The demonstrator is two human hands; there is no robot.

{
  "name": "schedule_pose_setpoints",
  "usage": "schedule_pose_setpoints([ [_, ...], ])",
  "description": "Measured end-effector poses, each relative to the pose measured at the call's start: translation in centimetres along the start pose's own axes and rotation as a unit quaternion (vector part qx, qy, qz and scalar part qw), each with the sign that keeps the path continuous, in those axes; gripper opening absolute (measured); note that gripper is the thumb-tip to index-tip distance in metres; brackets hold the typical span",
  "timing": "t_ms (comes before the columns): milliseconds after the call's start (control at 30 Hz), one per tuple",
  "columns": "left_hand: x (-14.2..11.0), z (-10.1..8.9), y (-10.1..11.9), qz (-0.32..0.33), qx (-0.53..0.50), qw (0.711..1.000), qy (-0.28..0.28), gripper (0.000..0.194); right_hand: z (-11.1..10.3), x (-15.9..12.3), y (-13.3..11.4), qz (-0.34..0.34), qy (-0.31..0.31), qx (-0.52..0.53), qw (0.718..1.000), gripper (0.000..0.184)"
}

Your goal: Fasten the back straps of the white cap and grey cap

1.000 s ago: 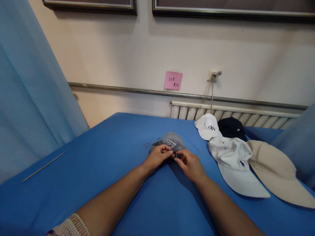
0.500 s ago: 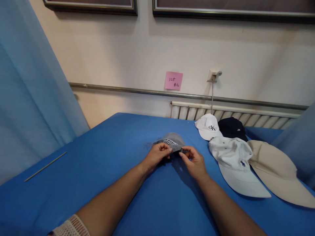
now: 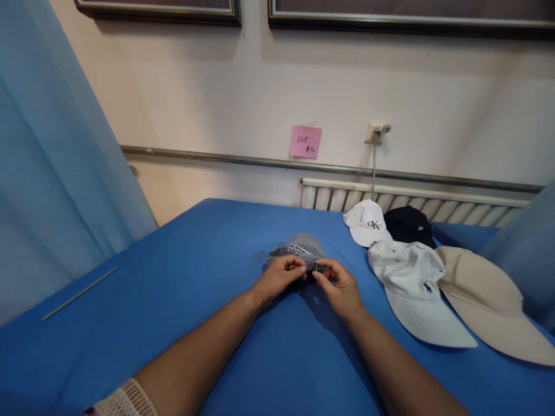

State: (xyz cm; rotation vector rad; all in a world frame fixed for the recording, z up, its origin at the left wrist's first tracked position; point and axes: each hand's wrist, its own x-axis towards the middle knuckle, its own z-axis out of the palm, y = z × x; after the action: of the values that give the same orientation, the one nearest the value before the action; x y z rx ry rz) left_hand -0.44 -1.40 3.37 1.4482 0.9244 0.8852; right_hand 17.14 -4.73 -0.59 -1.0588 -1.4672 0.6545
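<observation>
A grey baseball cap [image 3: 306, 241] with white lettering sits on the blue-covered table. My left hand [image 3: 277, 276] pinches the cap's grey strap [image 3: 310, 263] between thumb and fingers. From the other side, my right hand [image 3: 341, 284] has its thumb and forefinger closed on a small dark buckle [image 3: 316, 268] at the strap's end. Only a short stretch of strap shows between the two hands. Part of the cap is hidden behind my fingers, and its left edge looks frayed.
To the right lie a white cap [image 3: 368, 221], a navy cap [image 3: 407, 224], a pale cap [image 3: 407, 268] and a beige cap [image 3: 485, 289]. A thin stick [image 3: 80, 293] rests at the left. Behind the table [image 3: 173, 323] are a radiator [image 3: 338, 197] and a metal rail [image 3: 243, 160].
My left hand has shifted slightly right, closer to my right hand. Less of the strap shows between them. The right hand has moved a little left, still pinching the buckle.
</observation>
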Motion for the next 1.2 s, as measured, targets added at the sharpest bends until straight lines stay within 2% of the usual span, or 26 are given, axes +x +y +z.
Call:
schedule_pose_setpoints([
  [467, -0.43, -0.09, 0.42, -0.046, -0.052, 0.996, -0.053, 0.030, -0.02, 0.02, 0.55, -0.009, -0.027, 0.011, 1.000, 0.024],
  [700, -0.05, -0.08, -0.27, -0.021, 0.004, 0.999, -0.036, 0.033, 0.15, -0.03, 0.53, -0.021, -0.037, 0.014, 0.999, 0.022],
  [833, -0.13, -0.20, -0.26, -0.024, 0.003, 0.999, -0.044, 0.034, 0.26, -0.09, 0.23, -0.032, -0.039, 0.009, 0.999, 0.020],
  [1067, -0.22, -0.34, -0.35, -0.038, -0.023, 0.995, -0.094, 0.033, 0.18, -0.08, 0.23, -0.040, -0.035, -0.013, 0.999, 0.019],
  [1200, -0.20, -0.20, -0.18, -0.022, -0.058, 0.995, -0.079, 0.031, 0.14, -0.03, 0.15, -0.044, -0.044, -0.002, 0.998, 0.019],
])
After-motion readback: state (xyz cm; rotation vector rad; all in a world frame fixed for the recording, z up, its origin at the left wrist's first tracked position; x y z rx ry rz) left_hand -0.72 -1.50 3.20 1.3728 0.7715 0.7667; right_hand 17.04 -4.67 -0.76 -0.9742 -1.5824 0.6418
